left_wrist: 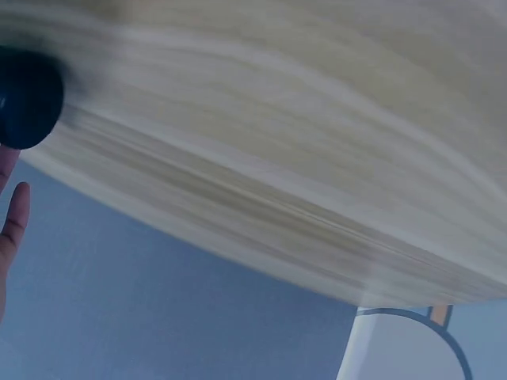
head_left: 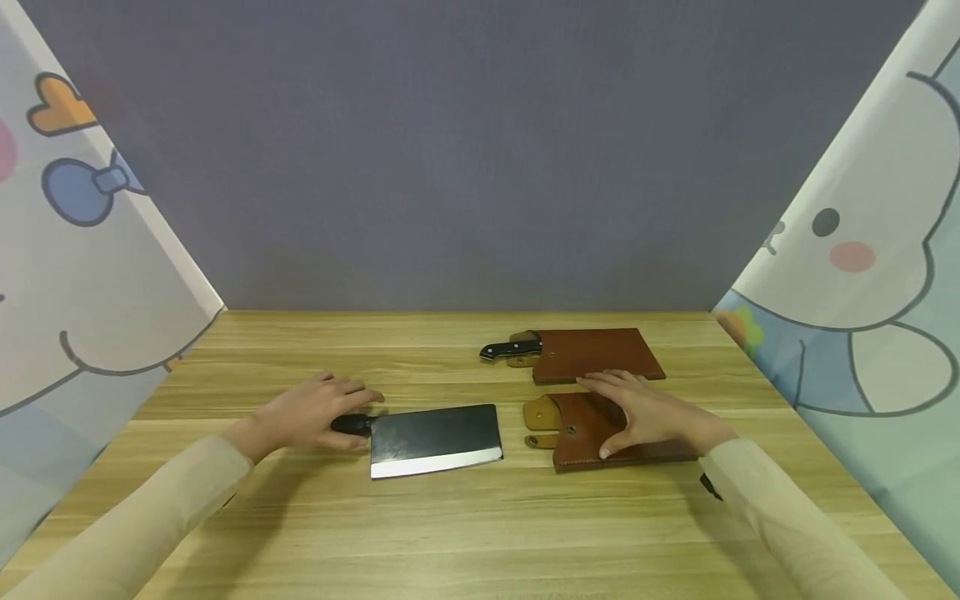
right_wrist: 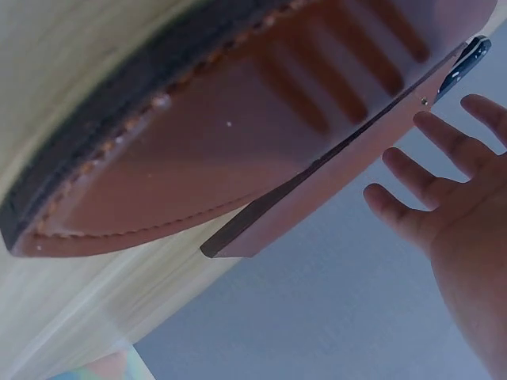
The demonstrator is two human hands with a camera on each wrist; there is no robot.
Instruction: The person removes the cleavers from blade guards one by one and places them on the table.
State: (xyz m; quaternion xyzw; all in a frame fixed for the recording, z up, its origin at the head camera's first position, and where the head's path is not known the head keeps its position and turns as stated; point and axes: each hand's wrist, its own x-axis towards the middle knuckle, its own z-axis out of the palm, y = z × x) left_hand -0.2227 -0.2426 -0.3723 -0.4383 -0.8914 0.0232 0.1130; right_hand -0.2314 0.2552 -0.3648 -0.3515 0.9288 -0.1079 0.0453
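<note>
While the cleaver (head_left: 435,437) lies flat on the wooden table (head_left: 450,533), its bright edge toward the near side, I judge the step in hand to be lining up to sheathe it. Over my feed, the left hand (head_left: 322,412) sits about the handle, fingers above and thumb below, loosely extended rather than wrapped; whether any fingertip presses on it, I cannot tell. The right hand (head_left: 645,408) is spread wide over the front sheath (head_left: 581,425), and from the right wrist I see its fingers apart from the leather, gripping nothing. That sheath's mouth faces left toward the blade, a gap between them, with its tan flaps (head_left: 542,414) unfastened. Behind it lies the rear sheath (head_left: 600,354), a black-handled knife (head_left: 510,349) already in place. To my mind the next move calls for a firm left grip and a steadying right one, then guiding the blade's end squarely in; the exposed edge could catch the stitching if it enters tilted.
</note>
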